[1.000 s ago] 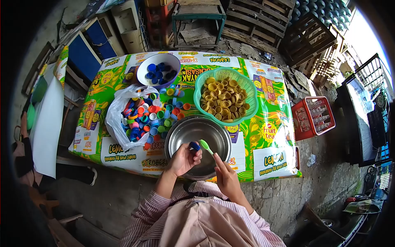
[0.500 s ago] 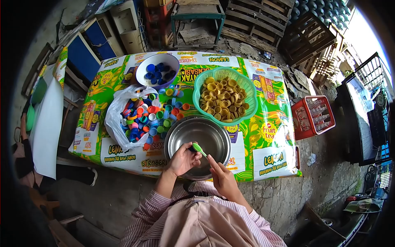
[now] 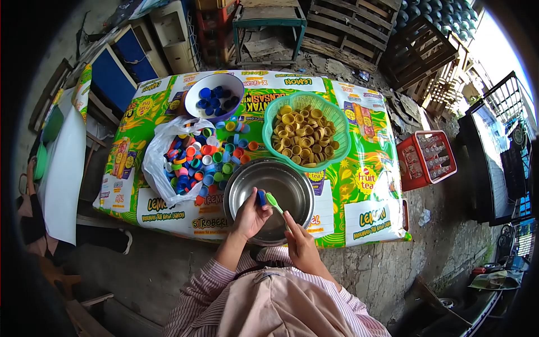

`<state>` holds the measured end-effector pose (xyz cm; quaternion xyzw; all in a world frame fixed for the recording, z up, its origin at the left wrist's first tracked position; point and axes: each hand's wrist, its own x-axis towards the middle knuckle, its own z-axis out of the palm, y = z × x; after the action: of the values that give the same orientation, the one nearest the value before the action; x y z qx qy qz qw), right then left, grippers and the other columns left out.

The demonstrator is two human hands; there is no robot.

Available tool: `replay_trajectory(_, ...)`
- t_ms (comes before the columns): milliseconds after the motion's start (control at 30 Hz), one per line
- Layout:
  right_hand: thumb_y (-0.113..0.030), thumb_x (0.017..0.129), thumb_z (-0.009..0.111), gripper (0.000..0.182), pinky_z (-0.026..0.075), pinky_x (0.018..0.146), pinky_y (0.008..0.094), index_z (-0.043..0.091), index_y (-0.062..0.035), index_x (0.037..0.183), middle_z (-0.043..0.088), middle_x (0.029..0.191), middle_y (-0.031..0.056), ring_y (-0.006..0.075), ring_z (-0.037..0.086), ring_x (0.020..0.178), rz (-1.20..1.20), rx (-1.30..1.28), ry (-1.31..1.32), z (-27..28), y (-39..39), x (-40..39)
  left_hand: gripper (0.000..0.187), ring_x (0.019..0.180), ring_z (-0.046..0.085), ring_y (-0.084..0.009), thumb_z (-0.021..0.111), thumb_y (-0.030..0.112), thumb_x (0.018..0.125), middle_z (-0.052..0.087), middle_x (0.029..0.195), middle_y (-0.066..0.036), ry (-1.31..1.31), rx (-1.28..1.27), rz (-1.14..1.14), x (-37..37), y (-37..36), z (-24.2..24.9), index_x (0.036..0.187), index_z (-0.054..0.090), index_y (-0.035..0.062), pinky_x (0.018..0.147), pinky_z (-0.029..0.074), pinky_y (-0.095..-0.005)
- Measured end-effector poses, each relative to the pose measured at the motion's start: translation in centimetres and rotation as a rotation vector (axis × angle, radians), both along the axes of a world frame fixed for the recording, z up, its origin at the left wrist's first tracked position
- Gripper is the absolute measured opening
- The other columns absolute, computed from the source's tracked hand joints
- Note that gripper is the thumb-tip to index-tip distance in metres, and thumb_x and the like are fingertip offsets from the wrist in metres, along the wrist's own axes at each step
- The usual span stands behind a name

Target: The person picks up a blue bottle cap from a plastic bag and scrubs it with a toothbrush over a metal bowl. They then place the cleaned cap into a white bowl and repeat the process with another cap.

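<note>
Between the fingertips of my left hand [image 3: 249,220] is a blue bottle cap [image 3: 261,197], tilted on edge. My right hand [image 3: 304,245] grips a slim light-green tool [image 3: 273,201], its broader end close beside the cap. I cannot make out the kind of tool or whether it touches the cap. Both hands are over the near part of a steel bowl [image 3: 307,194], partly covering its inside. Left of the bowl, mixed coloured bottle caps [image 3: 197,163] spill from a white plastic bag [image 3: 159,154].
Behind the steel bowl, a mint-green basket [image 3: 268,124] holds yellowish caps. A white bowl [image 3: 193,90] with dark blue caps stands at the back left. A printed sheet [image 3: 365,191] covers the table. On the floor to the right is a red crate [image 3: 412,163]. Another person's hand [image 3: 31,168] shows far left.
The blue cap now shows clearly in my left fingers, which have turned and risen a little. The green tool has shifted slightly, still in my right hand.
</note>
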<state>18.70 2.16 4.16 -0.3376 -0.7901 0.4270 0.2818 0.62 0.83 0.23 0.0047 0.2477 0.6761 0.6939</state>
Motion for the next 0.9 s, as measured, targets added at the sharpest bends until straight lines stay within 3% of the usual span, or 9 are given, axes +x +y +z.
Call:
replay_trajectory(67,0.001,0.087,0.049,0.054,0.045,0.06,0.0387,0.034,-0.0115,0.138,0.056,0.084,0.0204,0.0364,0.056,0.066,-0.02,0.021,0.03,-0.4,0.1,-0.3,0.021,0.066,0.041,-0.0078,0.042,0.028,0.097,0.049,0.086,-0.001,0.126,0.054,0.137,0.5,0.2,-0.2,0.099,0.052,0.0095,0.057,0.034,-0.0211)
replay_trajectory(167,0.0,0.087,0.049,0.054,0.045,0.06,0.0393,0.034,-0.0124,0.138,0.056,0.086,0.0208,0.0372,0.056,0.065,-0.052,0.034,0.059,1.0,0.1,-0.6,0.018,0.066,0.041,-0.0077,0.042,0.025,0.097,0.048,0.09,-0.001,0.121,0.095,0.164,0.6,0.2,0.2,0.104,0.049,0.0094,0.057,0.033,-0.0215)
replay_trajectory(200,-0.001,0.087,0.05,0.055,0.045,0.06,0.039,0.034,-0.0125,0.138,0.056,0.085,0.0204,0.0367,0.056,0.065,-0.032,0.039,0.045,0.8,0.2,-0.5,0.014,0.067,0.041,-0.0076,0.04,0.016,0.096,0.047,0.093,-0.001,0.079,0.148,0.136,0.5,0.2,0.1,0.107,0.047,0.0096,0.058,0.034,-0.0213)
replay_trajectory(300,-0.001,0.087,0.05,0.055,0.045,0.059,0.0387,0.034,-0.0129,0.138,0.057,0.084,0.0198,0.0358,0.057,0.065,0.061,0.005,-0.13,1.1,0.0,-0.6,0.015,0.068,0.042,-0.0078,0.039,0.008,0.094,0.047,0.093,-0.001,0.1,0.119,0.136,0.8,0.0,0.3,0.106,0.046,0.0098,0.059,0.034,-0.0217)
replay_trajectory(367,-0.001,0.087,0.05,0.055,0.045,0.057,0.0387,0.034,-0.0129,0.138,0.054,0.079,0.0182,0.0353,0.056,0.064,0.022,0.029,-0.069,0.4,0.1,-0.8,0.016,0.07,0.043,-0.0101,0.041,0.009,0.093,0.049,0.094,-0.002,0.101,0.078,0.14,0.8,-0.1,0.6,0.108,0.048,0.0092,0.06,0.036,-0.0218)
replay_trajectory(467,-0.001,0.087,0.05,0.055,0.045,0.057,0.0383,0.034,-0.0118,0.138,0.054,0.078,0.0189,0.034,0.055,0.063,-0.057,0.072,-0.001,0.4,0.3,-0.6,0.02,0.072,0.044,-0.0104,0.041,-0.001,0.089,0.049,0.091,-0.002,0.199,0.123,0.088,0.7,-0.1,0.9,0.105,0.048,0.0102,0.063,0.037,-0.0227)
replay_trajectory(733,0.0,0.086,0.051,0.055,0.045,0.059,0.0374,0.035,-0.0114,0.137,0.053,0.077,0.0182,0.034,0.055,0.064,-0.021,-0.003,-0.011,1.1,0.3,-0.1,0.023,0.075,0.048,-0.01,0.045,-0.001,0.087,0.05,0.089,-0.002,0.412,0.088,0.128,0.1,0.0,0.2,0.108,0.05,0.0084,0.07,0.038,-0.0218)
replay_trajectory(833,0.001,0.085,0.051,0.056,0.045,0.059,0.0366,0.035,-0.0117,0.137,0.055,0.079,0.0184,0.034,0.056,0.064,0.041,-0.03,0.007,0.8,0.2,-0.1,0.024,0.075,0.049,-0.0114,0.045,0.0,0.086,0.051,0.093,-0.002,0.341,0.13,0.073,-0.1,0.0,0.1,0.108,0.05,0.0085,0.07,0.04,-0.0232)
replay_trajectory(900,0.001,0.085,0.05,0.056,0.045,0.06,0.0366,0.035,-0.0117,0.138,0.056,0.08,0.0188,0.0342,0.057,0.065,-0.085,-0.006,-0.011,0.6,0.4,-0.1,0.026,0.079,0.052,-0.0133,0.045,-0.002,0.085,0.053,0.096,-0.003,0.253,0.071,0.11,0.0,-0.1,0.3,0.109,0.05,0.0083,0.072,0.042,-0.0253)
